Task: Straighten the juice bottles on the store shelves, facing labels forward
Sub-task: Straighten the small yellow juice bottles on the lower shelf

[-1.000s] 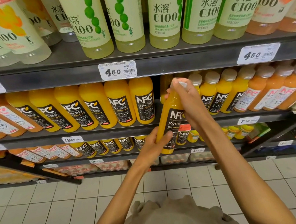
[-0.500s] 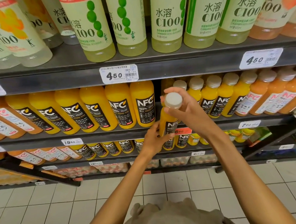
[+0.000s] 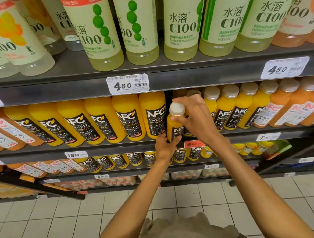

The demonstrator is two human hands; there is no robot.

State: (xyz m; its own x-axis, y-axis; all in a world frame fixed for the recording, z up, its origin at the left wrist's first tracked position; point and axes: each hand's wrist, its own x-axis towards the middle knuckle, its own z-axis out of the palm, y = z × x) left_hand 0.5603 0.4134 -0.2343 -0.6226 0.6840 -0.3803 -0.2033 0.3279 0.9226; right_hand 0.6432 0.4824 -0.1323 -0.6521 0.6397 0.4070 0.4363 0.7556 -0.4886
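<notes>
A small orange NFC juice bottle [image 3: 175,125] with a white cap stands at the front edge of the middle shelf [image 3: 99,149], its black label facing me. My right hand [image 3: 194,118] grips its neck and shoulder just under the cap. My left hand [image 3: 165,145] holds the bottle's base from below and the left. Large NFC orange bottles [image 3: 127,118] fill the shelf to the left, and small capped NFC bottles [image 3: 228,111] stand in a row to the right.
Pale green C100 bottles [image 3: 180,26] line the top shelf above a 4.50 price tag [image 3: 127,84]. More NFC bottles [image 3: 118,160] sit on the lower shelf. Orange-pink juice bottles [image 3: 294,108] stand far right. White tiled floor [image 3: 84,213] lies below.
Both hands have carried the small bottle up and forward from in front of the shelves onto the middle shelf's edge, and it now stands more upright.
</notes>
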